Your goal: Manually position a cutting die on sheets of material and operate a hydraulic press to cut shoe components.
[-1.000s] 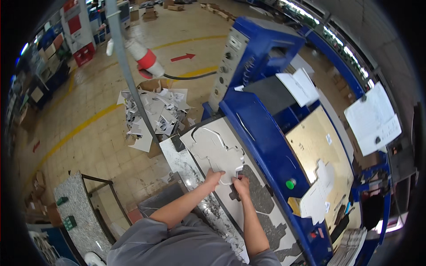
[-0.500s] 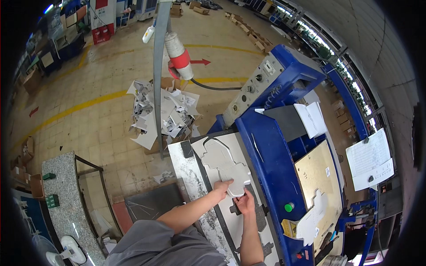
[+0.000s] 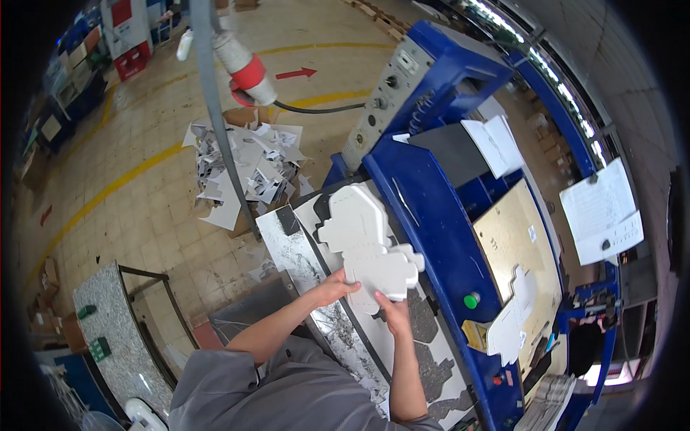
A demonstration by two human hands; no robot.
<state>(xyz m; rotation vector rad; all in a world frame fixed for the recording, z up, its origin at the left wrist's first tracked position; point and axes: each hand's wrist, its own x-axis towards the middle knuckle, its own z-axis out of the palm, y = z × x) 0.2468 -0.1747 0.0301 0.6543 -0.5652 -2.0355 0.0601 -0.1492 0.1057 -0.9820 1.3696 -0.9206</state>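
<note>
Several off-white die-cut cardboard blanks [image 3: 366,251] with wavy, stepped outlines are stacked between my hands. My left hand [image 3: 335,287] grips the stack's near left side, thumb on top. At the near right corner my right hand [image 3: 394,314] has its thumb on the upper face and its fingers underneath, mostly hidden. The stack is raised over the bed of the blue press [image 3: 424,208]. On that bed lies a pale sheet with dark, blank-shaped areas [image 3: 431,366], partly covered by the stack and my right forearm.
Beside the bed runs a scuffed white ledge [image 3: 291,248]. Right of it, the press carries a green button [image 3: 471,300], a tan board [image 3: 514,223] and another cut blank [image 3: 512,316]. A metal post [image 3: 215,108] and a scrap heap [image 3: 251,161] stand beyond; a speckled table [image 3: 118,316] is left.
The blanks lay on the bed before; now both hands hold them up as a stack, uncovering more of the dark shapes below. The whole view has also shifted.
</note>
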